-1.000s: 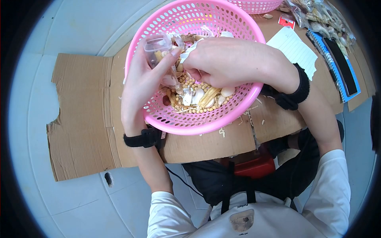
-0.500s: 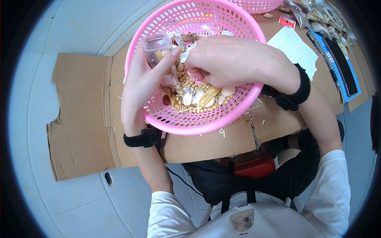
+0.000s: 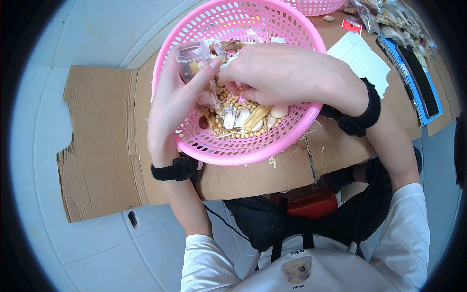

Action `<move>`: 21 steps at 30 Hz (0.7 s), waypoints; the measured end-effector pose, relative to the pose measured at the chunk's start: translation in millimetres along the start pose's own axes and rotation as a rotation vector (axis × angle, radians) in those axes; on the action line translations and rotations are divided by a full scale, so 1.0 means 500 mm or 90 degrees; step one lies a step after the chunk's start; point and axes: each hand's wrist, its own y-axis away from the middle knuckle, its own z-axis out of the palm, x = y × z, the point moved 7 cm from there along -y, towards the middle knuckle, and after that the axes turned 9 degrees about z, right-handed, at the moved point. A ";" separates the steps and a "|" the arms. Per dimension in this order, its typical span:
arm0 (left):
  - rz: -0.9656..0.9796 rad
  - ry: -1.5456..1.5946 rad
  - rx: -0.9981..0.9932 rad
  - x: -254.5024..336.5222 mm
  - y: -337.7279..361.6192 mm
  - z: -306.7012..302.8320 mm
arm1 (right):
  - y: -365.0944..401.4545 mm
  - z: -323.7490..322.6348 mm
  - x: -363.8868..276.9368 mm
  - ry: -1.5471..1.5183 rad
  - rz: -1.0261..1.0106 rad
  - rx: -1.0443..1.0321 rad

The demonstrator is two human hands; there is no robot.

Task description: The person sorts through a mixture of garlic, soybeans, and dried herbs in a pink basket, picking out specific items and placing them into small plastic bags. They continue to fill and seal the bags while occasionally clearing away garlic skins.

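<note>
A pink perforated basket [image 3: 238,158] holds pale yellow soybeans [image 3: 241,103], white clove-like pieces [image 3: 279,112] and a bundle of dried yellowish strips [image 3: 257,118]. My left hand [image 3: 170,104] reaches over the basket's left side, its fingers and thumb closed round a clear plastic bag [image 3: 192,53] with its mouth held open and some pale and brown pieces inside. Curled down among the soybeans, my right hand [image 3: 282,73] has thumb and fingers pinched together close to the bag. Soybeans show at those fingertips, but what the pinch holds is mostly hidden.
Cardboard [image 3: 102,146] lies under the basket. To the right are lined paper [image 3: 360,61], a blue spiral notebook [image 3: 428,100] with a black phone-like slab [image 3: 417,80] on it, and filled clear bags [image 3: 396,24]. A second pink basket [image 3: 316,7] stands behind.
My right hand's fingertips have shifted slightly left and up, nearer the bag, and lifted a little off the soybeans. My left hand and the bag stay in place.
</note>
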 end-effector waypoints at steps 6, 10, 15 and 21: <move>0.006 -0.012 0.002 0.005 0.000 -0.002 | 0.004 -0.006 -0.001 0.022 -0.006 0.035; 0.005 -0.017 0.006 0.007 0.002 -0.003 | 0.008 -0.019 -0.006 -0.010 -0.016 0.062; 0.011 -0.010 0.003 0.008 0.002 -0.002 | 0.007 -0.021 -0.012 -0.017 -0.046 0.051; 0.022 -0.007 0.009 0.010 0.001 -0.001 | 0.004 -0.012 -0.011 0.019 -0.056 0.056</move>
